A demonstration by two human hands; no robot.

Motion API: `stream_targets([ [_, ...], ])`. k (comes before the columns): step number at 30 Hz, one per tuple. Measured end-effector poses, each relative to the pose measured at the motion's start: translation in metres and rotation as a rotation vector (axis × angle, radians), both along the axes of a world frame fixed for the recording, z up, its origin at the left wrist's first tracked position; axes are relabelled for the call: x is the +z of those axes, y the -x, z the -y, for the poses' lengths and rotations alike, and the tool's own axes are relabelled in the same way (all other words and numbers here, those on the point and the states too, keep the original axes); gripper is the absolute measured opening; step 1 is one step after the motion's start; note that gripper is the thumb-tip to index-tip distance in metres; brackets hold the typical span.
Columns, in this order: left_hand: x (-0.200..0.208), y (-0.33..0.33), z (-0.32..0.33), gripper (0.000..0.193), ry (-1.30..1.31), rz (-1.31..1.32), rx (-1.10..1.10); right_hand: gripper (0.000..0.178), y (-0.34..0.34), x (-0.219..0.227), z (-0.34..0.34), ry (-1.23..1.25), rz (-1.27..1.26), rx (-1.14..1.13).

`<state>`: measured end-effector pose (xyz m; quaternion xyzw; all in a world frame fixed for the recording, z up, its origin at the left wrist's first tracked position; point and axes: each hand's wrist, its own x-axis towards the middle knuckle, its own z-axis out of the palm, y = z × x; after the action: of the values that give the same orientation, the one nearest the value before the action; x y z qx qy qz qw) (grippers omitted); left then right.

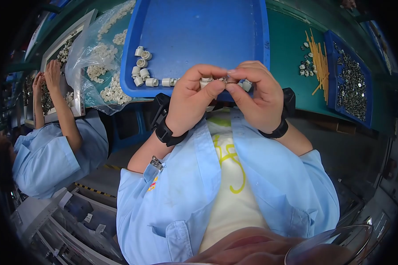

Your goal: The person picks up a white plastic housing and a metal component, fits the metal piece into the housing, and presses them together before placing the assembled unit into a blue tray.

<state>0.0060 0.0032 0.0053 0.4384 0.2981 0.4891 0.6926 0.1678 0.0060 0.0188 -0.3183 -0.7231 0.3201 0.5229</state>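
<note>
My left hand (191,98) and my right hand (260,95) meet over the near edge of a blue tray (194,39), fingertips almost touching. A white cylindrical piece (205,82) is partly visible between the left thumb and fingers. The right thumb and fingers pinch a small metal-looking part (231,81) against it; my fingers hide most of both. Several white cylindrical pieces (152,82) like the held one lie in the tray's near left corner and along its near wall. Another light piece (246,85) shows just beside my right fingers.
Right of the tray are thin wooden sticks (318,62), loose small parts (307,67) and a blue bin of small metal parts (351,86). On the left, a clear plastic bag (86,55) holds white parts. A co-worker's hands (52,75) are over a white-framed tray (78,95).
</note>
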Motion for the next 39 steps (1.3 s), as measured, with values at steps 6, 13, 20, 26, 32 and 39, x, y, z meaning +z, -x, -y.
stream_targets([
  [6,0.003,-0.001,-0.001,0.039,0.056,0.163,0.032,0.022,-0.003,-0.001,0.000,-0.072,0.053,-0.066],
  [13,0.005,-0.001,0.000,0.047,0.074,0.107,0.040,0.023,-0.002,0.005,-0.005,-0.142,0.193,-0.128],
  [20,0.009,0.004,0.000,0.048,-0.165,-0.244,0.072,0.024,-0.010,0.009,-0.009,-0.214,0.400,-0.061],
  [26,0.012,0.004,-0.001,0.046,-0.076,-0.207,0.004,0.025,-0.011,0.013,-0.011,-0.186,0.425,0.032],
  [32,0.007,0.004,0.002,0.039,-0.065,-0.130,0.049,0.023,-0.009,0.008,-0.010,-0.208,0.346,0.006],
  [39,0.005,0.004,0.001,0.040,-0.016,-0.014,0.010,0.019,-0.010,0.009,-0.009,-0.160,0.320,-0.001],
])
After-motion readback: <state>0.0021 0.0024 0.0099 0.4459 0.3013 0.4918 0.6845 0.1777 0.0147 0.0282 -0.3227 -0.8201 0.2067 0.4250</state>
